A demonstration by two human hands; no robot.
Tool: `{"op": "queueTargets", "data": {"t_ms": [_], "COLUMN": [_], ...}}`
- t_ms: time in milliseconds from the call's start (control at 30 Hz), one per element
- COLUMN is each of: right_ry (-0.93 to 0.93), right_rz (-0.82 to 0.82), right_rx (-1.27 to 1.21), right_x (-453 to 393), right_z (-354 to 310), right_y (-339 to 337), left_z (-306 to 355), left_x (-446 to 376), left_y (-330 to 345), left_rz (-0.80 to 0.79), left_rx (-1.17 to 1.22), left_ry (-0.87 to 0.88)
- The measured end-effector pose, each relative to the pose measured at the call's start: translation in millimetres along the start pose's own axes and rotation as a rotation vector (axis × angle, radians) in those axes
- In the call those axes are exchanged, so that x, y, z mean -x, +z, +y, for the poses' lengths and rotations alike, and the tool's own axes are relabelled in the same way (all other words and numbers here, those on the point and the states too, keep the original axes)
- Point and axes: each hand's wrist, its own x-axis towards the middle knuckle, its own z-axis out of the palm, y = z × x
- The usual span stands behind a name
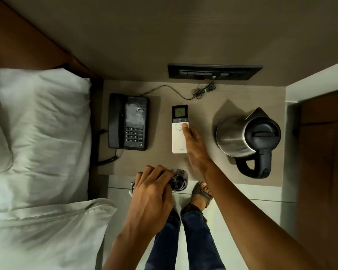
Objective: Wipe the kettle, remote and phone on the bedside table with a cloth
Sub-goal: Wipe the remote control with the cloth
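On the bedside table a black corded phone lies at the left. A white remote with a lit screen lies in the middle. A steel kettle with a black lid and handle stands at the right. My right hand rests flat along the remote's right edge, forefinger tip on its buttons, holding nothing. My left hand is at the table's front edge, fingers closed around a bunched dark patterned cloth.
A bed with white pillows lies directly left of the table. A black switch panel is on the wall behind, with a coiled cable below it. A brown wooden panel stands at the right. My sandalled foot is on the floor.
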Motion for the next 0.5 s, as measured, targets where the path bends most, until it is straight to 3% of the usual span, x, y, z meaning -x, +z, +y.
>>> {"op": "queueTargets", "data": {"t_ms": [500], "right_ry": [-0.063], "right_rz": [0.142], "right_rx": [0.142], "right_x": [-31.1], "right_z": [11.6], "right_y": [0.0], "left_z": [-14.2], "left_x": [-3.2], "left_y": [1.0], "left_rz": [-0.012], "left_rx": [0.049], "left_ry": [-0.016]}}
